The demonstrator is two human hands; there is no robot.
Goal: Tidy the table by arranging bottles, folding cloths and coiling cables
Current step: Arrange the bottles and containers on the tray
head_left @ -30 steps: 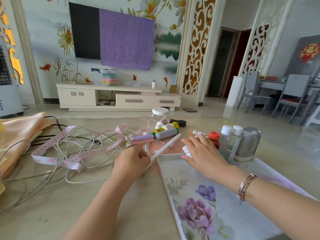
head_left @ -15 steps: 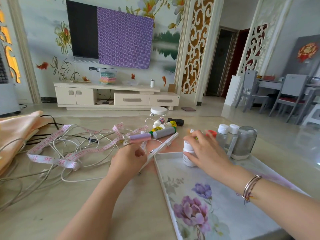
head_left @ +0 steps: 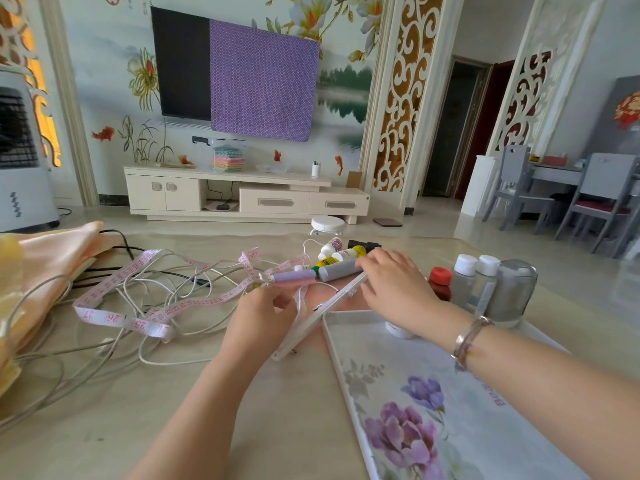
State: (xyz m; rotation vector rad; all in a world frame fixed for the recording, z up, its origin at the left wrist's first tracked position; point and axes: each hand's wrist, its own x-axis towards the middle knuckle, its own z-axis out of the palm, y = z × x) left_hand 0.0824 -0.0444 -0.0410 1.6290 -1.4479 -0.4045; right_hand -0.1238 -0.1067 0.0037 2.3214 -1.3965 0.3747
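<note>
Bottles lie and stand at the far middle of the table (head_left: 277,427), past the floral tray (head_left: 433,393) whose long axis runs from near right toward the far middle. The grey bottle (head_left: 337,271) lies on its side, long axis left to right, one end under my fingertips. Behind it a yellow-labelled bottle (head_left: 346,254) and a white bottle (head_left: 330,247) also lie flat, pointing far right. A red-capped bottle (head_left: 440,282) and two clear white-capped bottles (head_left: 465,278) stand upright beside a silver jar (head_left: 512,292).

My right hand (head_left: 398,289) reaches forward over the tray's far corner, palm down, fingers straight and spread, tips touching the grey bottle. My left hand (head_left: 263,317) has fingers curled; whether they pinch the white cable (head_left: 173,360) I cannot tell.

A small white container (head_left: 398,330) on the tray is mostly hidden under my right wrist. The tangled cables and pink measuring tape (head_left: 138,317) sprawl left, beside a peach cloth (head_left: 45,265) cut off by the frame.
</note>
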